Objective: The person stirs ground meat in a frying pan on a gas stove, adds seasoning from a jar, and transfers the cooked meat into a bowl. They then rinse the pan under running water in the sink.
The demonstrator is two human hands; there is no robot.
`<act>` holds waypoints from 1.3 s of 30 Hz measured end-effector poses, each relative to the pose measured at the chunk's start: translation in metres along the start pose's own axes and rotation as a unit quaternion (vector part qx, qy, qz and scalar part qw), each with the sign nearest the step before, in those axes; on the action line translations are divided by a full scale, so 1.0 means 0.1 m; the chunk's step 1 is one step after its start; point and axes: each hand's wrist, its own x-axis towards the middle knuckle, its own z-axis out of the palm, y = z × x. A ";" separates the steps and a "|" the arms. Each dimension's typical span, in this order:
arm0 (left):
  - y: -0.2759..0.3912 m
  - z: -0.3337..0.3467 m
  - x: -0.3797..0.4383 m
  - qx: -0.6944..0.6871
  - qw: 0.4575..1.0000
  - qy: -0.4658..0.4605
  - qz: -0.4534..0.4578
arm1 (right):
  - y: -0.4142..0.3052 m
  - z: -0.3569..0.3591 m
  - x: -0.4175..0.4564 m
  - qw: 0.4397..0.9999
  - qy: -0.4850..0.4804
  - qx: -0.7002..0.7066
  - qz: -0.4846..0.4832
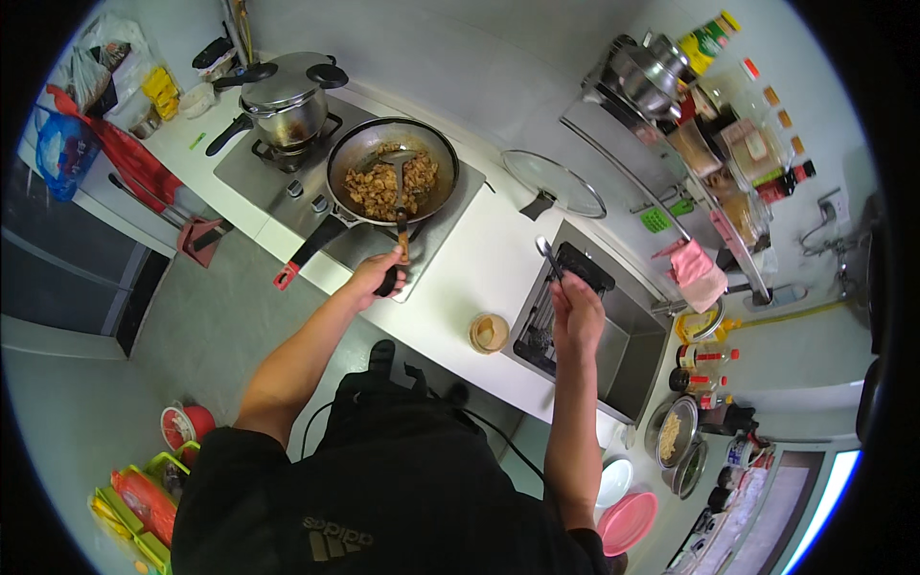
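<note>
My left hand (375, 279) grips the handle of a spatula (399, 194), whose blade lies among browned minced food (420, 180) in a dark frying pan (442, 154). The pan sits on the gas hob (449, 215), its long black handle with a red end reaching towards me. In my right hand (579, 313) is a small metal spoon (544, 248), held up over the near left part of the sink, bowl pointing away from me. An open jar (489, 333) of pale brown contents stands on the white counter (460, 269), between my hands.
A pressure cooker (286, 108) occupies the left burner. Behind the counter a glass lid (557, 183) leans on the wall. A black rack (586, 266) lies across the steel sink (632, 359). Bowls (675, 431) stand right; a loaded shelf (661, 172) juts from the wall.
</note>
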 end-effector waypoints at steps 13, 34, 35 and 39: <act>0.50 -0.31 -0.23 -0.226 0.962 -0.137 0.064 | 0.24 2.07 0.85 0.972 -0.067 -0.172 -0.146; 0.56 -0.60 -0.47 -0.432 0.865 -0.245 0.074 | 0.31 3.28 0.97 0.913 -0.108 -0.298 -0.257; 0.55 -0.61 -0.47 -0.434 0.863 -0.247 0.074 | 0.29 3.28 0.97 0.904 -0.113 -0.318 -0.262; 0.52 -0.58 -0.47 -0.447 0.861 -0.235 0.060 | 0.27 3.16 1.04 0.912 -0.096 -0.303 -0.260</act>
